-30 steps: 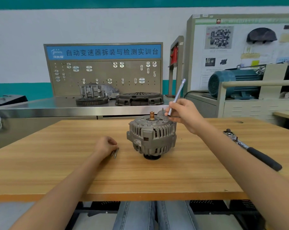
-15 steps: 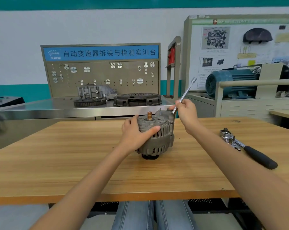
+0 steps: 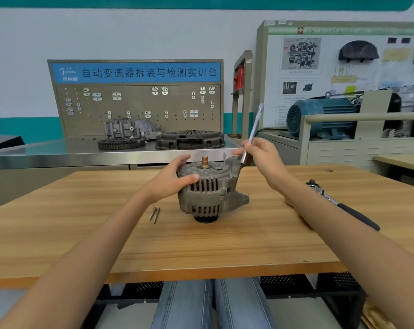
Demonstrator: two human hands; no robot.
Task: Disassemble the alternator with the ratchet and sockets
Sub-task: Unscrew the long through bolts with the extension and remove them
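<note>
Grey cast metal, ribbed and slotted, made up the alternator [image 3: 207, 191], which stood near the middle of the frame on a wooden table [image 3: 82, 233], its dark pulley underneath and its copper-tipped shaft pointing up. The left hand [image 3: 171, 180] cupped the housing's left shoulder, fingers spread over the top rim and thumb pressed across the slots. The right hand [image 3: 263, 156] pinched a slim extension bar [image 3: 252, 134] with a socket at its lower end, fingers curled round it low down; the bar leaned up and to the right, and its socket sat at the mounting ear on the upper right of the housing. Two loose bolts [image 3: 155, 214] lay side by side on the table just left of the alternator, and one thin bolt stood proud of the top. The ratchet [image 3: 339, 204] lay well to the right, untouched.

Judging by this, the step was spinning out a loosened through-bolt by finger. To do it well, the bar would want to be brought in line with the bolt so the socket seats squarely, while the left hand presses down to stop the housing turning. The freed bolt would best join the other two.
</note>
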